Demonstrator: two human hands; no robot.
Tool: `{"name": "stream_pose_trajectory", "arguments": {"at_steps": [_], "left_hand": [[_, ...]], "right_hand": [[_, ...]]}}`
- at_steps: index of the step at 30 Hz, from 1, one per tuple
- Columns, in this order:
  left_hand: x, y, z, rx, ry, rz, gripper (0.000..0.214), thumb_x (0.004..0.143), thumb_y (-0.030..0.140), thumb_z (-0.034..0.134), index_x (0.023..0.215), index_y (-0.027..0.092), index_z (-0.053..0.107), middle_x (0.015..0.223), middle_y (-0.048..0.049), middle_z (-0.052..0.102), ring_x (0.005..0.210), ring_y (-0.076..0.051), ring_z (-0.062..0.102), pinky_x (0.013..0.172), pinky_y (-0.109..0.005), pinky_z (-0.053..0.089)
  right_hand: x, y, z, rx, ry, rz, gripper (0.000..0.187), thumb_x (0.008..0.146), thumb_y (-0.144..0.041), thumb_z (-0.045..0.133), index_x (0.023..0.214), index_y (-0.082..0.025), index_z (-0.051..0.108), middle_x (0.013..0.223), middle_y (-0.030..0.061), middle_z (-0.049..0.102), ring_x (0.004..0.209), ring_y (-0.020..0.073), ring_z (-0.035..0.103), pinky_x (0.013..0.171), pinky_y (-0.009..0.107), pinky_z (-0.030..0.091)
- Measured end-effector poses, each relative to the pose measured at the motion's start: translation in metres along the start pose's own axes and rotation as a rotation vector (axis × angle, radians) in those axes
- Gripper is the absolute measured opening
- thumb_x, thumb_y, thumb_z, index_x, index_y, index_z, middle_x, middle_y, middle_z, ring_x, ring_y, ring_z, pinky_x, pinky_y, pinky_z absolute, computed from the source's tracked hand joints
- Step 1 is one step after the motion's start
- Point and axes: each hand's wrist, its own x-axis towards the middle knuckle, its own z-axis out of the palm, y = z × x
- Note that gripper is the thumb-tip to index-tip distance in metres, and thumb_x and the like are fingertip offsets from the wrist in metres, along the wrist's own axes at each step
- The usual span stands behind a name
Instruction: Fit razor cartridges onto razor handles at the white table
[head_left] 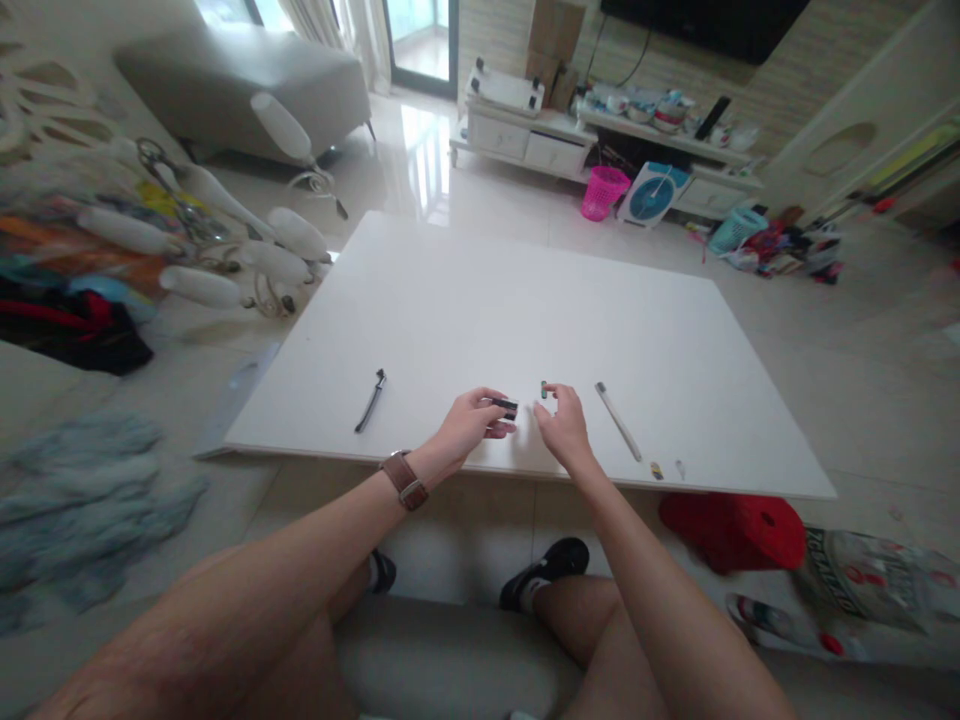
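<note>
My left hand point(466, 420), with a brown-strapped watch point(405, 480) on its wrist, is closed around a small black rectangular case point(507, 408). What kind of case it is cannot be made out. Just to the right, my right hand point(564, 425) has a small green battery point(544, 389) at its index fingertip, with the thumb held apart below. Its other fingers are partly hidden. Both hands are over the front part of the white table point(517, 300). A pale, slim stick-like tool point(619, 422) lies right of my right hand.
A dark, thin-handled tool point(370, 402) lies at the table's left. Near the front right edge are a small yellow-and-black item point(656, 470) and a small clear piece point(680, 468). A red container point(739, 532) stands on the floor below that edge.
</note>
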Motion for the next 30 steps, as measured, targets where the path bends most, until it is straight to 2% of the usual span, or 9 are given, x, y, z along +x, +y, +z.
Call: {"name": "stream_pose_trajectory", "arguments": {"at_steps": [3,6,8,11,15,19,21,26,30], "left_hand": [[-0.001,0.001,0.001,0.015,0.000,-0.001,0.015,0.078,0.011,0.066,0.092,0.013,0.061,0.090,-0.0101,0.072,0.065,-0.016,0.070,0.062,-0.024,0.053],[-0.002,0.003,0.001,-0.002,0.008,0.007,0.016,0.078,0.010,0.065,0.093,0.013,0.060,0.091,-0.0104,0.072,0.065,-0.016,0.071,0.062,-0.025,0.054],[-0.002,0.003,0.000,-0.023,0.008,0.021,0.016,0.079,0.009,0.064,0.094,0.013,0.060,0.091,-0.0105,0.072,0.066,-0.016,0.071,0.064,-0.025,0.055],[-0.002,0.003,-0.001,-0.044,0.004,0.036,0.015,0.080,0.011,0.063,0.094,0.013,0.060,0.093,-0.0111,0.072,0.069,-0.017,0.071,0.065,-0.025,0.055],[-0.002,0.003,-0.003,-0.076,0.023,0.029,0.011,0.082,0.012,0.057,0.092,0.013,0.061,0.092,-0.0112,0.072,0.066,-0.018,0.071,0.063,-0.027,0.054],[-0.001,0.004,-0.003,-0.090,0.035,0.023,0.011,0.083,0.013,0.052,0.090,0.012,0.061,0.090,-0.0115,0.071,0.066,-0.020,0.072,0.061,-0.027,0.054],[0.000,0.004,-0.002,-0.087,0.041,0.020,0.012,0.083,0.013,0.052,0.091,0.012,0.060,0.090,-0.0114,0.071,0.065,-0.020,0.071,0.060,-0.027,0.053],[0.001,0.003,-0.001,-0.083,0.047,0.025,0.013,0.083,0.012,0.050,0.091,0.012,0.060,0.087,-0.0106,0.071,0.064,-0.019,0.071,0.059,-0.026,0.053],[0.000,0.002,-0.002,-0.077,0.054,0.028,0.013,0.083,0.012,0.049,0.091,0.012,0.060,0.087,-0.0106,0.071,0.065,-0.020,0.071,0.059,-0.027,0.054]], "right_hand": [[0.000,0.014,0.008,-0.108,-0.136,0.005,0.041,0.084,-0.023,0.056,0.124,-0.013,0.055,0.140,0.0168,0.050,0.133,0.0275,0.042,0.113,0.040,0.031],[-0.002,0.019,0.014,-0.203,-0.266,0.012,0.050,0.086,-0.025,0.059,0.134,-0.011,0.052,0.151,0.0175,0.041,0.139,0.0282,0.035,0.114,0.040,0.029],[-0.002,0.019,0.014,-0.248,-0.321,0.010,0.049,0.087,-0.026,0.060,0.134,-0.012,0.054,0.147,0.0164,0.046,0.135,0.0287,0.039,0.112,0.039,0.031],[-0.001,0.014,0.011,-0.286,-0.339,0.006,0.036,0.088,-0.026,0.060,0.122,-0.015,0.063,0.126,0.0136,0.059,0.120,0.0282,0.049,0.106,0.038,0.037],[-0.003,0.007,0.007,-0.250,-0.345,-0.030,0.018,0.089,-0.024,0.061,0.103,-0.017,0.070,0.105,0.0092,0.059,0.105,0.0231,0.054,0.096,0.032,0.041],[-0.009,0.004,0.008,-0.236,-0.404,-0.078,0.010,0.088,-0.014,0.061,0.089,-0.017,0.070,0.099,0.0059,0.056,0.091,0.0173,0.056,0.086,0.026,0.043],[-0.010,0.004,0.009,-0.254,-0.392,-0.081,0.009,0.089,-0.014,0.060,0.089,-0.017,0.068,0.097,0.0051,0.056,0.086,0.0163,0.056,0.081,0.025,0.042],[-0.010,0.005,0.011,-0.312,-0.351,-0.078,0.017,0.086,-0.012,0.064,0.102,-0.018,0.065,0.102,0.0057,0.056,0.091,0.0179,0.056,0.082,0.025,0.042],[-0.011,0.003,0.009,-0.337,-0.392,-0.079,0.005,0.089,-0.014,0.061,0.088,-0.017,0.065,0.096,0.0062,0.056,0.088,0.0183,0.056,0.079,0.026,0.041]]}}
